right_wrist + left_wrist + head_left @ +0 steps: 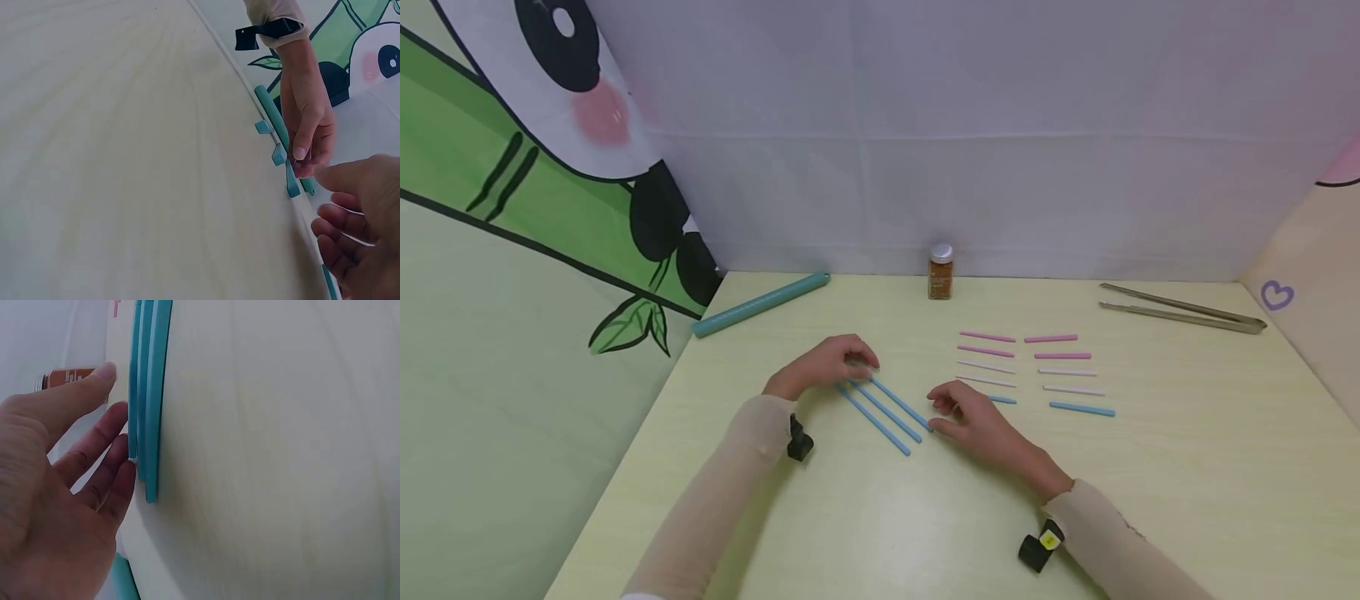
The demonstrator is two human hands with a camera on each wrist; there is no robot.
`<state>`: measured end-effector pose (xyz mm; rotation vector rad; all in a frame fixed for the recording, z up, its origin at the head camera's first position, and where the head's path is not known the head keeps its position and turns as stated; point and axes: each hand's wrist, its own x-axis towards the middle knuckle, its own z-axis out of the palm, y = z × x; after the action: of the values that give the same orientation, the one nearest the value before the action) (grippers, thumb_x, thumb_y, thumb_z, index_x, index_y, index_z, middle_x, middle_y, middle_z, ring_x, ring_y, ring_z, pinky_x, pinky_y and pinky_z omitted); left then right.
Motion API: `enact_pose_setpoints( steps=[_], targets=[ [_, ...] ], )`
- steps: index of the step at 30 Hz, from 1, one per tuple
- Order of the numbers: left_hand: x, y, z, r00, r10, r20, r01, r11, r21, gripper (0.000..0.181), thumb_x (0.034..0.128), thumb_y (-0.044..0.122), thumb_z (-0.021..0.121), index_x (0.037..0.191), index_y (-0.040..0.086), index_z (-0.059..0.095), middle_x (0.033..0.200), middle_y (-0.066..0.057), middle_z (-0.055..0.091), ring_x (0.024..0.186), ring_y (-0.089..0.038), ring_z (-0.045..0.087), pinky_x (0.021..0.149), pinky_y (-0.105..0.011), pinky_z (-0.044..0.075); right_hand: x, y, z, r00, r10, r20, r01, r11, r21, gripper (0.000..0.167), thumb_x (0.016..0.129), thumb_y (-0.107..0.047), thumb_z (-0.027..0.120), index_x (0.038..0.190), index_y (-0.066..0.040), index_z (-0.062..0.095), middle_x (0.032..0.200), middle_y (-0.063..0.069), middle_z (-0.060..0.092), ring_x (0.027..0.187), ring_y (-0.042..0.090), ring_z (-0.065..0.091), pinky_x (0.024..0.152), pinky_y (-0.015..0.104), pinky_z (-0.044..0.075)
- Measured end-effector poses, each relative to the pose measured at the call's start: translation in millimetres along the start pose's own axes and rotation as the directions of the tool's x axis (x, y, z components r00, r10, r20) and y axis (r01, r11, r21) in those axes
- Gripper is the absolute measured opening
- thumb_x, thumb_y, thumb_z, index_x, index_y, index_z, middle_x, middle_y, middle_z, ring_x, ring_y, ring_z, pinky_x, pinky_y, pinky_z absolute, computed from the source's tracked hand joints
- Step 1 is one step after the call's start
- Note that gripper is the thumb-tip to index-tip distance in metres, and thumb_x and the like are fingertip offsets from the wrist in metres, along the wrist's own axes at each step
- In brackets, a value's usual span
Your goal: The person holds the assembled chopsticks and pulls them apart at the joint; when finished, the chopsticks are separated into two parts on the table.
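Three long blue sticks [884, 410] lie side by side on the table, slanting from upper left to lower right. Over their far-left ends is my left hand [831, 364], thumb and fingers apart; in the left wrist view its fingertips are at the blue sticks [143, 394], though contact is unclear. My right hand [985, 421] hovers by their near-right ends, fingers loosely bent and holding nothing. Behind it a short blue stick [1002, 400] is partly hidden. Another blue stick [1082, 409] lies farther right, below rows of white sticks [1073, 390] and pink sticks [1063, 356].
A teal rod [762, 305] lies at the table's back left. The small brown bottle [940, 279] with a silver cap stands at the back edge. Metal tongs [1183, 310] lie at the back right. A pale cloth wall [970, 183] rises behind the table.
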<state>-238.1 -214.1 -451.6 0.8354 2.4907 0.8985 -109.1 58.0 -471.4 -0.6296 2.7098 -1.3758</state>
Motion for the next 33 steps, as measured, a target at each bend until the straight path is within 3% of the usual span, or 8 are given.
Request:
enact_pose_setpoints(
  steps=[6,11,16,20,27,33],
  targets=[
    [2.9,3.4,3.6,0.998,0.057,0.026,-0.059,0.995,0.074,0.011,0.0858,0.019,0.072,0.097,0.018,0.073,0.099,0.001,0.06,0.096,-0.017,0.053,0.091,-0.035,0.044,5.4,-0.5,6.8,0.999,0.04,0.027,-0.04,0.999,-0.013,0.029,0.09,-0.018,0.068,0.115,-0.007,0.06,0.103,0.001,0.06,0.093,0.013,0.054,0.084,0.029,0.048],
    [5.2,3.2,6.6,0.995,0.093,0.024,-0.095,0.989,0.11,0.005,0.0856,0.02,0.072,0.09,0.018,0.072,0.095,0.001,0.059,0.093,-0.016,0.053,0.088,-0.035,0.044,7.5,-2.0,10.5,1.0,0.025,0.017,-0.023,0.995,-0.094,0.019,0.089,-0.019,0.068,0.106,-0.011,0.065,0.098,-0.002,0.059,0.089,0.011,0.054,0.083,0.029,0.049],
    [6.7,3.3,8.8,0.996,0.089,0.021,-0.091,0.987,0.131,0.008,0.0859,0.023,0.072,0.087,0.015,0.071,0.091,0.001,0.059,0.089,-0.016,0.053,0.086,-0.034,0.044,8.0,-4.2,16.1,1.0,0.021,-0.008,-0.022,0.989,-0.148,0.01,0.089,-0.017,0.069,0.097,-0.013,0.066,0.092,-0.005,0.057,0.087,0.009,0.053,0.081,0.028,0.048],
    [7.3,3.2,10.0,0.995,0.098,0.027,-0.101,0.983,0.151,0.005,0.0868,0.021,0.071,0.086,0.016,0.069,0.089,0.002,0.058,0.085,-0.014,0.051,0.083,-0.032,0.044,7.7,-6.7,19.6,0.997,0.067,-0.047,-0.073,0.986,-0.152,0.007,0.088,-0.014,0.069,0.095,-0.013,0.066,0.091,-0.006,0.057,0.085,0.009,0.053,0.079,0.028,0.049],
    [1.4,12.7,5.0,0.992,0.125,0.002,-0.125,0.988,0.092,0.004,0.0891,0.015,0.068,0.086,0.015,0.066,0.087,0.004,0.063,0.083,-0.012,0.054,0.081,-0.03,0.046,9.2,-14.1,18.6,0.978,0.174,-0.116,-0.183,0.981,-0.071,0.006,0.09,-0.013,0.064,0.095,-0.012,0.066,0.086,-0.005,0.061,0.077,0.008,0.054,0.071,0.026,0.048],
    [-2.0,35.2,0.3,0.991,0.133,-0.018,-0.129,0.981,0.143,0.005,0.0893,0.015,0.067,0.094,0.012,0.066,0.093,0.002,0.063,0.086,-0.012,0.056,0.083,-0.029,0.048,12.4,-17.6,12.8,0.976,0.167,-0.141,-0.169,0.986,-0.004,0.01,0.092,-0.012,0.063,0.101,-0.01,0.064,0.083,-0.003,0.063,0.074,0.01,0.055,0.07,0.024,0.048]
  ],
)
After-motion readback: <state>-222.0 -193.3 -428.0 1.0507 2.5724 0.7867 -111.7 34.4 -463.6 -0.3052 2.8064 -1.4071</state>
